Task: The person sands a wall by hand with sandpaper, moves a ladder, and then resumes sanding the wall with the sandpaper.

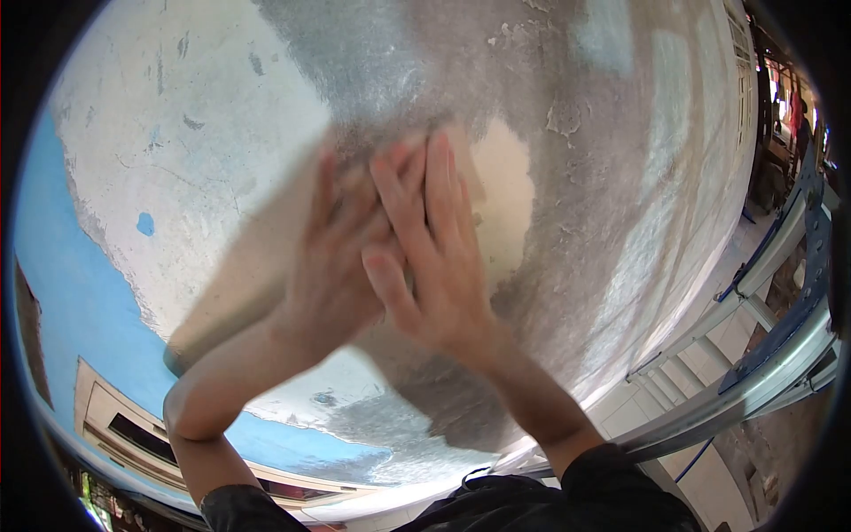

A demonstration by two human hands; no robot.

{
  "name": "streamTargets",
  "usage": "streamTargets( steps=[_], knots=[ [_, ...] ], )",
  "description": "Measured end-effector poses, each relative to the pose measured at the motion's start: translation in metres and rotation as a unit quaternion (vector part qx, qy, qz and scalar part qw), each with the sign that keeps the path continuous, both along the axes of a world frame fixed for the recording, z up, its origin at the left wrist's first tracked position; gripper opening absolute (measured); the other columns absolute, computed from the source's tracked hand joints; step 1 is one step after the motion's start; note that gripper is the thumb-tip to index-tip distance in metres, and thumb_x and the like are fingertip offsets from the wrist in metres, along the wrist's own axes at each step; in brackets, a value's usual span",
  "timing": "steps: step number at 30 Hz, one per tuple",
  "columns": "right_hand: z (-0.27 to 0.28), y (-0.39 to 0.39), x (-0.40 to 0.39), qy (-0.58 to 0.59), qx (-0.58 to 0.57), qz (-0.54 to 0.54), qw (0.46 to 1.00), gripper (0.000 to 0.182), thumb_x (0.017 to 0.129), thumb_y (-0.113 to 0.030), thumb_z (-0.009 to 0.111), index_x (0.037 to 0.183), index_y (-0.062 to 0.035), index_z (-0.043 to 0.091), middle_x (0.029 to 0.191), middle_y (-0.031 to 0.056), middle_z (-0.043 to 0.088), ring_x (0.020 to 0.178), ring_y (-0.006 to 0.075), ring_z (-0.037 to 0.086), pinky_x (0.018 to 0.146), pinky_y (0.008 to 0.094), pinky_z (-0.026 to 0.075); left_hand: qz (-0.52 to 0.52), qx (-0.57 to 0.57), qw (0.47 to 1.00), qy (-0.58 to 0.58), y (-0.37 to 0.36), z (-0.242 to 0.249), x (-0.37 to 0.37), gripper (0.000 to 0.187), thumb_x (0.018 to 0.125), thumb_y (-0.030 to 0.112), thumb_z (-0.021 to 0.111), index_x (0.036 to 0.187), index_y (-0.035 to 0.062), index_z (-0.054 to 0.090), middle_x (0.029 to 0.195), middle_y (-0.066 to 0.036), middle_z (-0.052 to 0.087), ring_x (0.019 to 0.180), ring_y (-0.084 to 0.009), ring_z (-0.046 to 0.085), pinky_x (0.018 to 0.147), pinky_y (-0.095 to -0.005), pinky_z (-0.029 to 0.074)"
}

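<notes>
My left hand, partly smeared by motion, lies flat with its fingers stretched out. My right hand is beside and partly over it, also flat, with its thumb out to the left. Both overlap a tan, sheet-like piece against the wall; its long shape runs down to a curved edge at the lower left. The hands cover much of this piece, and I cannot tell what it is made of. Around it the wall shows patchy grey and whitish plaster, with a cream patch just right of my fingers.
Blue paint covers the wall's left side. A pale frame with dark openings is at the lower left. On the right a metal ladder stands close to my right arm, over a tiled floor.
</notes>
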State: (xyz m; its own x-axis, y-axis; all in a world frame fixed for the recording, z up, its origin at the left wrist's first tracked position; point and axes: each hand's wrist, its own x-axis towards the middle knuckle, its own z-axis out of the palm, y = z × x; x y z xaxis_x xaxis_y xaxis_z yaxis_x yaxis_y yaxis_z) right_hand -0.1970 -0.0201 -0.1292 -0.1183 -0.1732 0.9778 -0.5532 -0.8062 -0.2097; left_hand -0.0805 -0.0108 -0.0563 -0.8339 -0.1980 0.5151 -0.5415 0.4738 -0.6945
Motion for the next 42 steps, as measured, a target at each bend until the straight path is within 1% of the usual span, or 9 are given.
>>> streamTargets(
  steps=[4, 10, 13, 16, 22, 28, 32, 36, 42],
  knots=[
    [-0.031, 0.009, 0.011, -0.008, 0.024, -0.008, 1.000, 0.062, 0.099, -0.041, 0.043, 0.148, -0.0055, 0.034, 0.151, 0.0358, 0.016, 0.142, 0.0493, 0.018, 0.111, 0.0593, 0.020, -0.002, -0.038, 0.998, -0.047, -0.008, -0.023, 0.014, 0.053, 0.090, 0.029, 0.054, 0.140, 0.0127, 0.048, 0.150, -0.004, 0.040, 0.142, -0.0232, 0.032, 0.114, -0.0659, -0.001],
    [0.022, 0.000, -0.004, 0.000, -0.005, -0.043, 0.999, 0.064, 0.099, -0.045, 0.041, 0.148, -0.0060, 0.033, 0.152, 0.0351, 0.014, 0.143, 0.0482, 0.015, 0.111, 0.0597, 0.020, -0.009, -0.085, 0.996, -0.007, -0.008, 0.030, -0.009, 0.048, 0.091, 0.031, 0.053, 0.134, 0.0114, 0.053, 0.147, -0.001, 0.045, 0.141, -0.0138, 0.033, 0.115, -0.0668, 0.002],
    [-0.014, 0.008, 0.007, 0.002, 0.024, -0.025, 0.999, 0.063, 0.098, -0.043, 0.045, 0.148, -0.0056, 0.035, 0.152, 0.0359, 0.015, 0.142, 0.0492, 0.017, 0.110, 0.0596, 0.021, -0.022, 0.008, 0.999, 0.027, -0.003, -0.008, 0.001, 0.049, 0.089, 0.030, 0.057, 0.134, 0.0120, 0.053, 0.146, -0.001, 0.045, 0.140, -0.0140, 0.035, 0.115, -0.0673, 0.002],
    [-0.030, 0.010, 0.009, 0.003, 0.033, -0.016, 0.999, 0.063, 0.097, -0.042, 0.047, 0.147, -0.0050, 0.036, 0.151, 0.0361, 0.016, 0.142, 0.0496, 0.018, 0.110, 0.0596, 0.022, -0.002, -0.071, 0.997, -0.027, -0.011, -0.032, 0.014, 0.051, 0.088, 0.030, 0.059, 0.135, 0.0124, 0.053, 0.147, -0.002, 0.044, 0.139, -0.0148, 0.035, 0.114, -0.0679, 0.002],
    [0.025, -0.002, -0.005, -0.006, -0.017, -0.037, 0.999, 0.064, 0.097, -0.047, 0.045, 0.148, -0.0080, 0.036, 0.152, 0.0357, 0.015, 0.142, 0.0496, 0.017, 0.110, 0.0610, 0.021, 0.017, -0.087, 0.995, -0.035, -0.007, 0.038, -0.005, 0.050, 0.088, 0.031, 0.057, 0.135, 0.0144, 0.053, 0.148, -0.002, 0.043, 0.139, -0.0149, 0.036, 0.114, -0.0688, 0.000],
    [-0.028, 0.009, 0.005, 0.023, 0.021, -0.037, 0.999, 0.068, 0.092, -0.048, 0.055, 0.146, -0.0099, 0.039, 0.150, 0.0349, 0.021, 0.139, 0.0500, 0.025, 0.108, 0.0603, 0.026, 0.016, -0.035, 0.999, 0.008, -0.011, -0.037, 0.015, 0.051, 0.088, 0.033, 0.056, 0.136, 0.0145, 0.052, 0.148, -0.002, 0.042, 0.138, -0.0153, 0.037, 0.111, -0.0731, -0.001],
    [-0.007, 0.008, 0.001, 0.015, 0.003, -0.031, 0.999, 0.068, 0.092, -0.047, 0.056, 0.147, -0.0115, 0.038, 0.150, 0.0341, 0.022, 0.139, 0.0499, 0.025, 0.108, 0.0605, 0.025, -0.007, -0.064, 0.998, -0.026, -0.001, 0.007, 0.004, 0.046, 0.089, 0.031, 0.056, 0.133, 0.0161, 0.055, 0.147, 0.000, 0.044, 0.137, -0.0150, 0.039, 0.110, -0.0748, -0.001],
    [0.019, 0.002, -0.007, 0.020, -0.011, -0.032, 0.999, 0.063, 0.095, -0.041, 0.054, 0.148, -0.0119, 0.036, 0.152, 0.0311, 0.021, 0.140, 0.0486, 0.023, 0.110, 0.0581, 0.025, 0.007, -0.088, 0.996, -0.006, -0.005, 0.023, 0.002, 0.042, 0.089, 0.025, 0.058, 0.130, 0.0157, 0.057, 0.146, 0.001, 0.045, 0.138, -0.0168, 0.037, 0.110, -0.0739, -0.002],
    [-0.044, 0.013, -0.021, -0.006, 0.048, 0.082, 0.995, 0.059, 0.091, -0.020, 0.055, 0.145, -0.0040, 0.038, 0.152, 0.0227, 0.029, 0.141, 0.0395, 0.027, 0.111, 0.0487, 0.028, -0.017, 0.030, 0.999, -0.023, 0.004, -0.024, 0.016, 0.033, 0.090, 0.021, 0.058, 0.123, 0.0181, 0.061, 0.141, 0.002, 0.050, 0.141, -0.0183, 0.033, 0.116, -0.0647, 0.000]
  ],
)
